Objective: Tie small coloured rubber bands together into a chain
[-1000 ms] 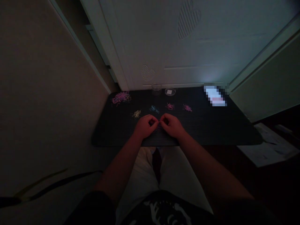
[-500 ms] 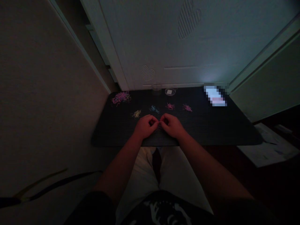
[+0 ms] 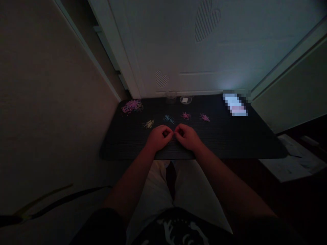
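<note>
Near the front edge of the dark table, my left hand and my right hand meet fingertip to fingertip. Both are closed in a pinch; whatever lies between the fingers is too small and dim to make out. Just beyond them lie small heaps of thin, short strands: a pale yellow heap by the left hand, a blue heap ahead of the fingertips, a red-pink heap beyond the right hand and a pink-purple heap to its right.
A larger mixed heap of strands sits at the far left corner. At the back stand a clear tub and a round clear lid with a white square. A bright, pixelated screen lies back right, against the white door.
</note>
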Demonstrator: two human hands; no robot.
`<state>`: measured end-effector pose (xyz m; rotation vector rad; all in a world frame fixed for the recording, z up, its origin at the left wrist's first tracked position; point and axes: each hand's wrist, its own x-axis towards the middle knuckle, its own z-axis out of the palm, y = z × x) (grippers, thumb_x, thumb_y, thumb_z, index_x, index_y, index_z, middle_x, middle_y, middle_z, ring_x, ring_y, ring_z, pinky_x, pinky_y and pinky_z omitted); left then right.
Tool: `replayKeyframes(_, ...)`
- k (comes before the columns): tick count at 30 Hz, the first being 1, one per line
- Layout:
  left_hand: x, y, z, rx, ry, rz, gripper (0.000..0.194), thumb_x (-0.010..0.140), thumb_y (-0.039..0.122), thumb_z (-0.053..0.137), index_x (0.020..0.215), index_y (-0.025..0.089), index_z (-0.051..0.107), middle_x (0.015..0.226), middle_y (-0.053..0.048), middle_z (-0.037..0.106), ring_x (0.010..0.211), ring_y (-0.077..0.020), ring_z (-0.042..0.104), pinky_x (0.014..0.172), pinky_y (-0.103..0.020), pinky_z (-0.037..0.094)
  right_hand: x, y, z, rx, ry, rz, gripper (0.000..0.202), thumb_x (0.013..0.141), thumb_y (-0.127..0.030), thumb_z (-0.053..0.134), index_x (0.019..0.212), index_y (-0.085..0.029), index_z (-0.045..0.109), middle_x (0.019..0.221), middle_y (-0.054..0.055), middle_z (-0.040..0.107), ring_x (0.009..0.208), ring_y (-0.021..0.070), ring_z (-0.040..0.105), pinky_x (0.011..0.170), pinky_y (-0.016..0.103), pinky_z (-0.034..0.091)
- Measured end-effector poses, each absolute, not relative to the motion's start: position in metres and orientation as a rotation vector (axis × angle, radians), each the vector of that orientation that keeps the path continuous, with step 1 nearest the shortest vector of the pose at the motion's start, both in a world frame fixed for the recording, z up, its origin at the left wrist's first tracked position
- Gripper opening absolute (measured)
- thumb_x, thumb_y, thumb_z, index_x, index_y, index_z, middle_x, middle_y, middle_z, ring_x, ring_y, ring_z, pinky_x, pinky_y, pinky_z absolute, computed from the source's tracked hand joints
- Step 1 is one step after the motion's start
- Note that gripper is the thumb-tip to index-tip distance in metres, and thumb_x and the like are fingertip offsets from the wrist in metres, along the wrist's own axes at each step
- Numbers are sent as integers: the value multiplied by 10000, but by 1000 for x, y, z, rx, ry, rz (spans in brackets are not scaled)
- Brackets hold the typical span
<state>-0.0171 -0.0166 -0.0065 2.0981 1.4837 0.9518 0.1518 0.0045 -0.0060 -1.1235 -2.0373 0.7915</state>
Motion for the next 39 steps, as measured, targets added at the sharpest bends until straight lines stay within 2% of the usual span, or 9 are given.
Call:
replayKeyframes(25,-17,-16,-7,2081,1517,958,121,786,265,564,773,170,637,698,-3,603,635,-113,524,585,-241,396,152,6,-10,-1111,-2013,791,35,745,-185,518,730,-177,547,643,-17,537,575,102,478,539,216,354)
replayKeyframes(31,-17,-16,-7,2072,1513,972,123,787,264,560,767,166,632,710,-8,602,649,-114,531,589,-239,404,151,7,-11,-1140,-2090,758,13,710,-173,545,719,-179,551,632,-22,532,570,102,469,534,220,333)
replayKeyframes(39,-17,-17,-5,2027,1524,1028,111,784,257,565,762,167,627,722,-12,610,656,-115,543,598,-236,425,151,7,-11,-1121,-2022,786,36,743,-190,522,733,-179,555,644,-16,545,579,105,479,546,224,354)
